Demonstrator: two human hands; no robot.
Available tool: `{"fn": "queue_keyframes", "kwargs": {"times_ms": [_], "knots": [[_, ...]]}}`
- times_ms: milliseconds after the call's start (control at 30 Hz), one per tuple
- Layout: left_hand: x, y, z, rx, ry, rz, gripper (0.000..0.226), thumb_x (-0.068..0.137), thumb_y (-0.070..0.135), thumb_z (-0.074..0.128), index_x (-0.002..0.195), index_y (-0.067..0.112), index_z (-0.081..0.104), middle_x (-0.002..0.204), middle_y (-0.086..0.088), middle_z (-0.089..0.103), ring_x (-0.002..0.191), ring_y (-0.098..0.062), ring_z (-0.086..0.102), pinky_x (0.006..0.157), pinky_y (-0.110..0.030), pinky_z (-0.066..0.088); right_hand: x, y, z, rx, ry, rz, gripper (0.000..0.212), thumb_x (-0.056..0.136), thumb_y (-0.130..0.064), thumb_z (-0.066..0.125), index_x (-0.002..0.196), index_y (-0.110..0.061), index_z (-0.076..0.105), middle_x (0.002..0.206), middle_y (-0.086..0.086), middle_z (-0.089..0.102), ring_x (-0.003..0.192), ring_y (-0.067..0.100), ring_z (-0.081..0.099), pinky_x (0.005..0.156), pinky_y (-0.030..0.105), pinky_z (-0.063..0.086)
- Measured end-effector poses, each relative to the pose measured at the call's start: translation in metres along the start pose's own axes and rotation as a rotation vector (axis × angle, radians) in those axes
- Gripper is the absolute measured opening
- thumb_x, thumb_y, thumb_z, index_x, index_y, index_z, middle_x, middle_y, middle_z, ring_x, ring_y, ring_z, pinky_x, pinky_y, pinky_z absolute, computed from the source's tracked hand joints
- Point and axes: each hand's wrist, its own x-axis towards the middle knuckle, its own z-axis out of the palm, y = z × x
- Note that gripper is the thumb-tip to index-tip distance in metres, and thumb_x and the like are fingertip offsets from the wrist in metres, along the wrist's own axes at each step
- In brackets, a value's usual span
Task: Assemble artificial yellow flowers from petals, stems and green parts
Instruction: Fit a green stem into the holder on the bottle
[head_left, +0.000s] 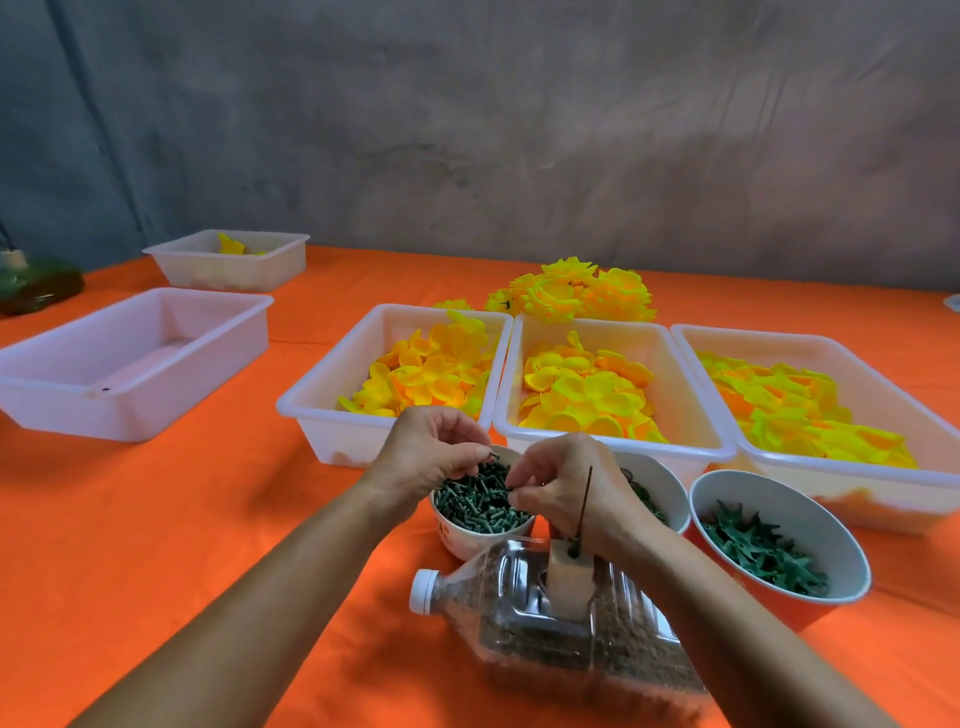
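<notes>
Both hands sit close together over a small white bowl of dark green stem pieces (480, 501), which lies directly under the fingertips. The left hand (431, 447) pinches one short green piece (492, 457) between thumb and forefinger, just above the bowl's far rim; which way that piece points is too small to tell. The right hand (566, 483) has its fingers curled with the tips drawn together just beside the left hand's piece; whether it holds anything cannot be told. A thin dark rod (584, 501) stands nearly upright against the back of the right hand, long axis vertical, its lower end set in a pale block (569, 582). That block rests on a clear plastic bottle (561, 618) lying on its side below the right wrist, white cap pointing left, long axis running left to right and toward the viewer.

To the right of the right hand, an orange bowl holds green star-shaped parts (763, 553); another white bowl (657, 488) is mostly hidden behind that hand. Beyond both hands three white trays hold yellow petals (582, 395), and past them lies a heap of finished yellow flowers (576, 288). Well to the left of the left hand stands a white tray (130, 364). All rest on the orange table (208, 493)
</notes>
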Motion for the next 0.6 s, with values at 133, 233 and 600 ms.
{"fn": "queue_keyframes", "kwargs": {"times_ms": [133, 233, 600], "knots": [[-0.003, -0.001, 0.0, -0.026, 0.006, -0.016, 0.023, 0.075, -0.011, 0.068, 0.072, 0.011, 0.066, 0.06, 0.005, 0.067, 0.052, -0.004, 0.057, 0.049, -0.015, 0.044, 0.001, 0.0, -0.001, -0.016, -0.019, 0.01, 0.01, 0.076, -0.007, 0.072, 0.074, -0.017, 0.073, 0.057, -0.01, 0.052, 0.048, 0.0, 0.044, 0.045, 0.008, 0.031], [-0.004, -0.001, 0.001, -0.058, 0.019, -0.017, 0.023, 0.074, -0.01, 0.07, 0.073, 0.013, 0.067, 0.062, 0.005, 0.068, 0.055, -0.004, 0.058, 0.049, -0.015, 0.043, 0.002, -0.001, -0.001, -0.028, -0.021, 0.012, 0.009, 0.077, -0.007, 0.071, 0.077, -0.016, 0.075, 0.057, -0.012, 0.052, 0.048, -0.002, 0.043, 0.045, 0.008, 0.032], [-0.011, 0.008, 0.003, -0.23, -0.005, -0.037, 0.019, 0.081, -0.008, 0.064, 0.082, 0.01, 0.067, 0.066, 0.0, 0.069, 0.061, -0.009, 0.063, 0.057, -0.016, 0.05, 0.002, 0.005, -0.001, 0.206, 0.056, 0.03, 0.011, 0.085, -0.01, 0.064, 0.084, -0.013, 0.074, 0.062, -0.005, 0.064, 0.05, 0.0, 0.058, 0.053, 0.017, 0.043]]}}
